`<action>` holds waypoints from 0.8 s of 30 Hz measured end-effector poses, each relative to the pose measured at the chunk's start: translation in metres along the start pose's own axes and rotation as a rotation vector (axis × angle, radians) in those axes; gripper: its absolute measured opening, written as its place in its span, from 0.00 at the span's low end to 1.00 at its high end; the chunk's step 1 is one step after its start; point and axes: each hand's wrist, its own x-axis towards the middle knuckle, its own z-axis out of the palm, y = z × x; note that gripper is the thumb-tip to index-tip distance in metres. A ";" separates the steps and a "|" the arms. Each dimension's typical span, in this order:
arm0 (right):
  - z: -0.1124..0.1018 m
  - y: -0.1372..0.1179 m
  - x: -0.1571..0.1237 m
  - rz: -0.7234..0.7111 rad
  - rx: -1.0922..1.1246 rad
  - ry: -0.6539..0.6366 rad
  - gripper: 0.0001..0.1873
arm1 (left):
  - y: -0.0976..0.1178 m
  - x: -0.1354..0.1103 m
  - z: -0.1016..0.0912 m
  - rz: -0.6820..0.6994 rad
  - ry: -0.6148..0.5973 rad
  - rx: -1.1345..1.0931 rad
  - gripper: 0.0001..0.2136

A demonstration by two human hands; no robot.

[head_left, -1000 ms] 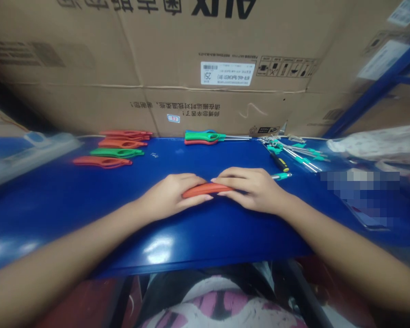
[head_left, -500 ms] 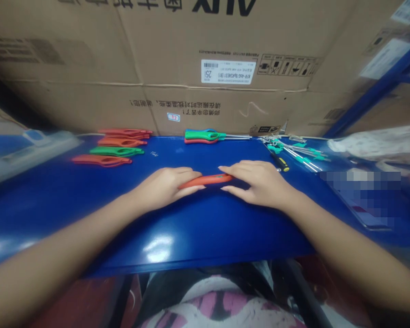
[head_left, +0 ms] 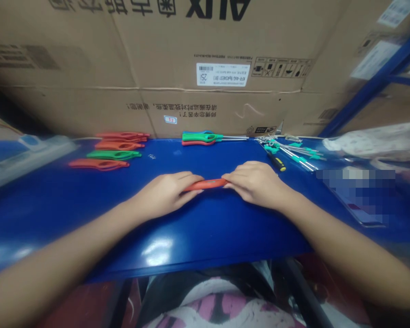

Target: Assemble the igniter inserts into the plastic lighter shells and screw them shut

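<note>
An orange plastic lighter handle (head_left: 210, 184) is held level above the blue table, between my two hands. My left hand (head_left: 172, 191) grips its left end with thumb and fingers. Its right end is pinched in the fingertips of my right hand (head_left: 256, 184). Both ends are partly hidden by the fingers. Further back on the left lie several similar orange handles (head_left: 99, 164) and a green handle (head_left: 114, 155). Behind my hands, a green lighter (head_left: 200, 136) with a metal rod rests on a red one and a blue one.
Metal rods with teal parts (head_left: 290, 152) lie in a pile at the back right, beside a black and yellow screwdriver (head_left: 277, 162). A large cardboard box (head_left: 140, 54) stands along the back. White cloth (head_left: 369, 141) and a partly blurred flat object (head_left: 365, 214) are on the right.
My right hand's fingers have closed on the right end of the orange handle, where thumb and fingers stood apart before. My left hand keeps its grip. The view has shifted slightly.
</note>
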 end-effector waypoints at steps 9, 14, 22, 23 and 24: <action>-0.004 0.002 0.004 0.090 0.091 -0.056 0.10 | -0.007 0.000 0.003 -0.004 -0.012 -0.004 0.17; -0.003 0.001 0.004 0.033 0.093 -0.058 0.10 | -0.003 -0.001 0.006 0.032 -0.017 -0.035 0.17; 0.004 -0.005 0.003 0.049 0.079 -0.080 0.08 | 0.003 -0.003 0.009 0.026 -0.050 -0.050 0.15; 0.005 -0.003 0.003 0.064 0.088 -0.086 0.09 | 0.002 -0.002 0.009 0.023 -0.049 -0.039 0.15; 0.005 -0.002 0.004 0.080 0.093 -0.089 0.09 | 0.001 -0.002 0.008 0.020 -0.046 -0.023 0.15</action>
